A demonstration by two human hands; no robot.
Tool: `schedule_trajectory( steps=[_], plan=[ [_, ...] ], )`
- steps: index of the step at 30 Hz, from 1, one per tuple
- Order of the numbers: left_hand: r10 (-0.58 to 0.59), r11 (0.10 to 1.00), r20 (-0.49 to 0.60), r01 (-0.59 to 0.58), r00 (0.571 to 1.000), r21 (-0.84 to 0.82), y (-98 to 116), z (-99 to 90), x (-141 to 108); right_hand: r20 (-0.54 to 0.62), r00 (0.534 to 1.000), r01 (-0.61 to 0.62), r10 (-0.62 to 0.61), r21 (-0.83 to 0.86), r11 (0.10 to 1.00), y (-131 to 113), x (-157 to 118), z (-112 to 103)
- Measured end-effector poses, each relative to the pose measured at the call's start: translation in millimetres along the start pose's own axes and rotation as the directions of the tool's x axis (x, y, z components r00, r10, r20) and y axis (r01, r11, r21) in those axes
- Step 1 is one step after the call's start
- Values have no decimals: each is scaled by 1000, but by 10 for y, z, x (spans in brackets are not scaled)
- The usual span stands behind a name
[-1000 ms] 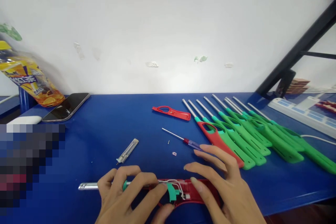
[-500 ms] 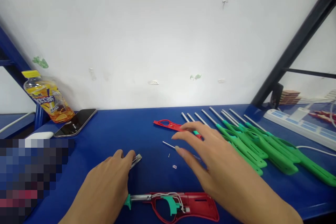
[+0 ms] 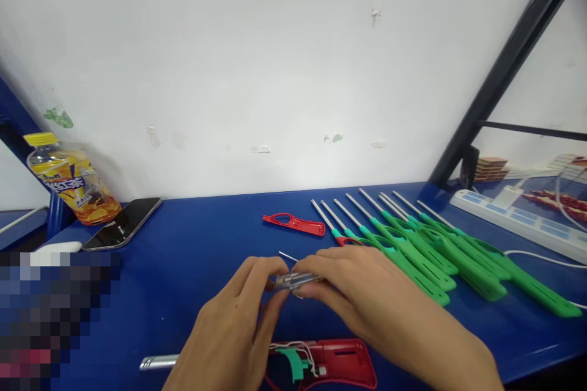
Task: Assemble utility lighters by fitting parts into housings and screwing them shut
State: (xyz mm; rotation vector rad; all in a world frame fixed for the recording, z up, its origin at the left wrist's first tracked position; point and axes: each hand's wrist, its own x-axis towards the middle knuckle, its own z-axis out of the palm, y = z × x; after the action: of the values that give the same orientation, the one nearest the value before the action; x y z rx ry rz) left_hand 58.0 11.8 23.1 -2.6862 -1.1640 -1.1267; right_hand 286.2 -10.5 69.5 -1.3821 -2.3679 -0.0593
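My left hand and my right hand meet over the middle of the blue table, both pinching a small clear part between their fingertips. Below them lies an opened red lighter body with a teal trigger, white wires and a metal tube; my left hand and wrist hide part of it. Beyond the hands rests a red half shell. A thin metal rod pokes out behind the fingers.
Several green lighters with metal tubes lie in a row at the right, near a white power strip. At the left are a tea bottle, a phone and a pixelated area. A white wall rises behind.
My left hand has moved right and up with the clear part. My right hand, open before, has lowered and closed on the part's other end. The view has shifted slightly.
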Motion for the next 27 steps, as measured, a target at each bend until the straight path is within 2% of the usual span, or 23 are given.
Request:
schedule_trajectory(
  steps=[2, 4, 7, 10, 20, 27],
  plan=[
    [-34, 992, 75, 25, 997, 127, -18, 89, -37, -48, 997, -68, 67, -39, 997, 95, -22, -36],
    [-17, 972, 195, -30, 981, 232, -58, 187, -94, -99, 986, -141, 133, -79, 987, 194, -46, -57],
    [45, 960, 316, -128, 948, 247, -112, 322, -169, -147, 969, -218, 201, -111, 970, 284, -54, -67],
    [83, 945, 378, -194, 922, 265, -136, 394, -199, -145, 963, -242, 225, -111, 964, 276, -34, -64],
    [71, 876, 468, -280, 881, 394, -79, 209, -114, -75, 962, -268, 262, -89, 959, 160, -5, -71],
    [46, 881, 453, -250, 890, 402, -82, 257, -77, -43, 965, -259, 257, -42, 965, 157, -16, -26]
  ],
)
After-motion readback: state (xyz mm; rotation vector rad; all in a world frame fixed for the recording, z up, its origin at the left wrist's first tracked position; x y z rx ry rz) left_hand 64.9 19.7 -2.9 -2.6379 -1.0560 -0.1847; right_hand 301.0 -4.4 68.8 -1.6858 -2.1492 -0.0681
